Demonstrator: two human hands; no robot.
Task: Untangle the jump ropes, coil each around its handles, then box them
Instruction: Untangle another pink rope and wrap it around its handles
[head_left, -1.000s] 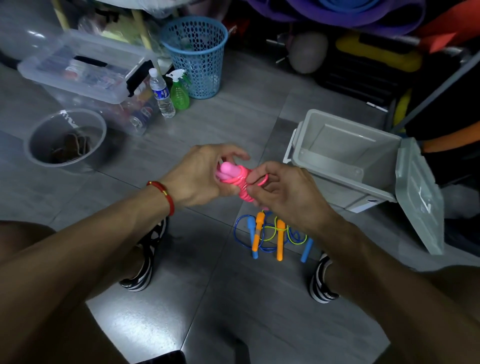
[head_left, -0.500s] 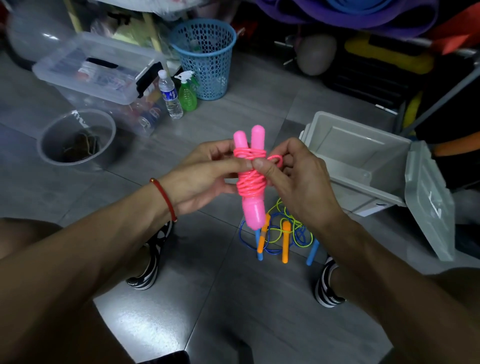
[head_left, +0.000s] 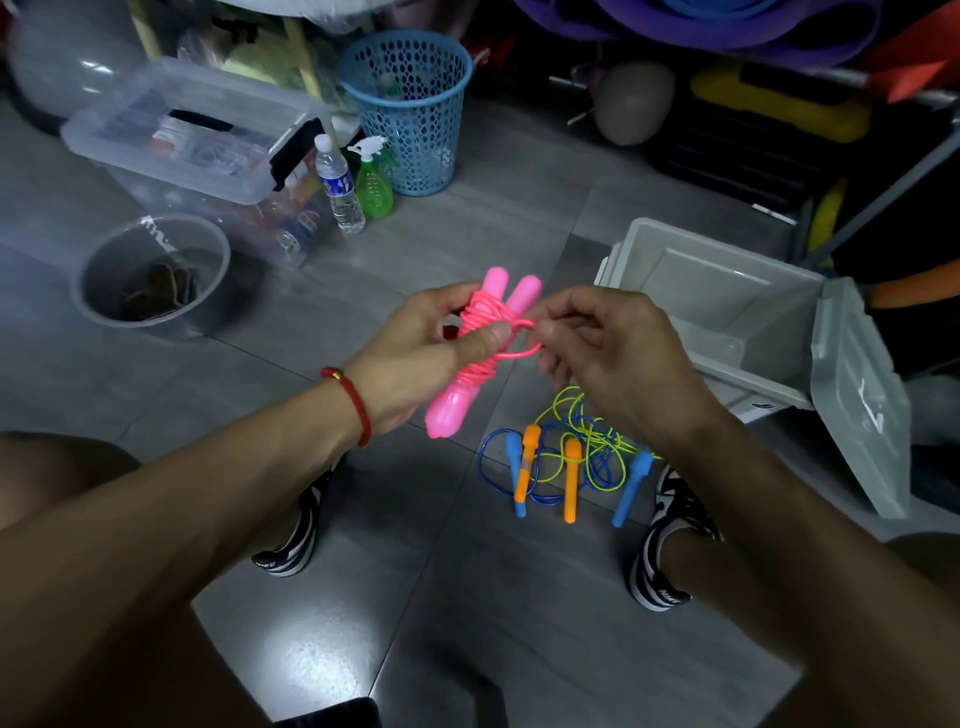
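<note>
Head view | Step: coiling, near its end, by my reading | your left hand (head_left: 415, 358) gripped the pink jump rope (head_left: 470, 358), thumb pressed on the coils round its paired handles | your right hand (head_left: 613, 353) pinched the last loose loop | blue and yellow ropes (head_left: 571, 457) lay tangled on the floor | next: tuck the loop, place the bundle in the open grey box (head_left: 727, 291).

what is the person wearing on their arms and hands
Both forearms are bare, with no sleeves in view and no gloves. The left hand side has a thin red cord bracelet with a small gold bead at the wrist. The right hand and wrist carry nothing.
</note>
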